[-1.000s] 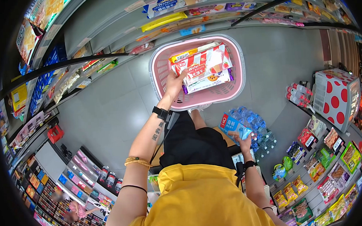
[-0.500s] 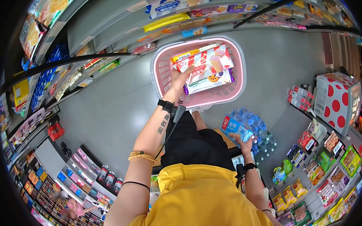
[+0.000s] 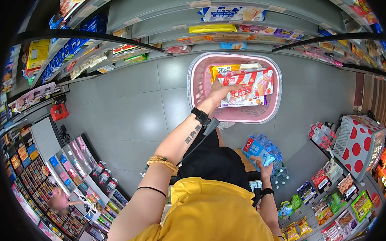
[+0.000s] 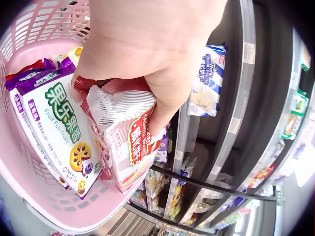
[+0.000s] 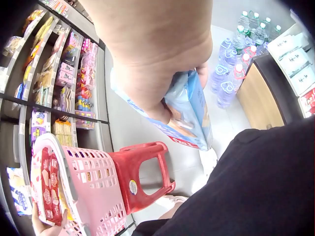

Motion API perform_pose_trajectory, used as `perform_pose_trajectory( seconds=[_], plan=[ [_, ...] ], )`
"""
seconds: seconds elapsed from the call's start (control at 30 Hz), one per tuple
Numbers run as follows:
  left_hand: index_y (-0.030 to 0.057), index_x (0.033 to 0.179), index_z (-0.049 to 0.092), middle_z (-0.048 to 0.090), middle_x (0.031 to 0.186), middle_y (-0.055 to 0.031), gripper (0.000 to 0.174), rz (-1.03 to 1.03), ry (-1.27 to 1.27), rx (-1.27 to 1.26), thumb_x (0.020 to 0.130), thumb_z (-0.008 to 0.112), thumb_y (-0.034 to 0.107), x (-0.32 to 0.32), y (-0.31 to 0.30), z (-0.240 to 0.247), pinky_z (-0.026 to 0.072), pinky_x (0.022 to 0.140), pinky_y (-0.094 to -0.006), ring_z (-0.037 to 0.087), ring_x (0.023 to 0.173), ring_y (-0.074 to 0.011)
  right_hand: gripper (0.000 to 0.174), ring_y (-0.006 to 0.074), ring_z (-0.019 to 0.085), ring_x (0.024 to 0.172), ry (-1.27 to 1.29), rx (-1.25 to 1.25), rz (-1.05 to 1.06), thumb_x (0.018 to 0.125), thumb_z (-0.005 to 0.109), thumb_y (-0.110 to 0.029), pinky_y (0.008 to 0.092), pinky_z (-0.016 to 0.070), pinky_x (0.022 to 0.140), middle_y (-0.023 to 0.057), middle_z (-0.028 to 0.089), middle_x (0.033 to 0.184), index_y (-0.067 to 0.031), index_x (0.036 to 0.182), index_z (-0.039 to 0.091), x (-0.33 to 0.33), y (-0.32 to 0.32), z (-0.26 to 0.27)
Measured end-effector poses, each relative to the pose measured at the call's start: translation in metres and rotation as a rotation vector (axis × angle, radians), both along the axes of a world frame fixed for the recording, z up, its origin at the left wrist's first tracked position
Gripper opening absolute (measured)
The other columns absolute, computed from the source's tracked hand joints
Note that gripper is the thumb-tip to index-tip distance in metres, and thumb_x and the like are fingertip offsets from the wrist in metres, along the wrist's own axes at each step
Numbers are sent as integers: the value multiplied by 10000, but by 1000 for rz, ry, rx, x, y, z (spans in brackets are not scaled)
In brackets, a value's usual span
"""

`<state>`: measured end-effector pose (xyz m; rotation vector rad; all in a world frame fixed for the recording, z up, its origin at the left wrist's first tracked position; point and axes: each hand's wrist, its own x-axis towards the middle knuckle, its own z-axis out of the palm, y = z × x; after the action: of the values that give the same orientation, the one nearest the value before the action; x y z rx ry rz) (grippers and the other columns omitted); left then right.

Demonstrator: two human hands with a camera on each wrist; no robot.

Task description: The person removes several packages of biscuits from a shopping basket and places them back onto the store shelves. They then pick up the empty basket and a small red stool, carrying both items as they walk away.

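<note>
The left hand point(image 3: 217, 92) clamps its fingers on the red wafer pack point(image 3: 249, 81) by one end, seemingly to lay it flat atop the other packs point(image 3: 244, 102) in the pink basket point(image 3: 195, 84). The right hand point(image 3: 262, 164) has its fingers curled round a blue pack point(image 3: 255, 150) at hip level.

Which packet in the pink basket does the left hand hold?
The left hand holds the red-and-white wafer packet, on top; the purple-edged packet lies beneath.

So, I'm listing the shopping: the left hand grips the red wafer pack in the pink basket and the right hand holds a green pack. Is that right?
One slip: the right hand holds a blue pack, not a green one; the right wrist view shows it. The left hand does grip the red wafer pack in the pink basket.
</note>
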<state>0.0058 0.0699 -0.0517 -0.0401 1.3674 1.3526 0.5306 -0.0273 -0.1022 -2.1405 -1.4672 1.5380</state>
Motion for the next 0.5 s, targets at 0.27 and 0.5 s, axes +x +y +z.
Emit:
perform_pose_trajectory(
  seconds=[0.27, 0.5],
  plan=[
    [-2, 1200, 580, 648, 1146, -95, 501, -41, 64, 153, 741, 777, 42, -56, -43, 68, 508, 878, -287, 635, 994, -149, 515, 149, 630, 813, 54, -9, 30, 735, 770, -25, 299, 513, 744, 67, 637, 973, -19, 1164, 485, -17, 17, -1],
    [15, 1248, 575, 659, 1145, -94, 488, 195, 376, 133, 780, 714, 14, -166, -94, 103, 492, 915, -295, 634, 1013, -152, 515, 140, 629, 767, 113, 55, 66, 723, 774, -21, 291, 515, 707, 64, 642, 934, -24, 1153, 490, -27, 23, -18]
  ],
)
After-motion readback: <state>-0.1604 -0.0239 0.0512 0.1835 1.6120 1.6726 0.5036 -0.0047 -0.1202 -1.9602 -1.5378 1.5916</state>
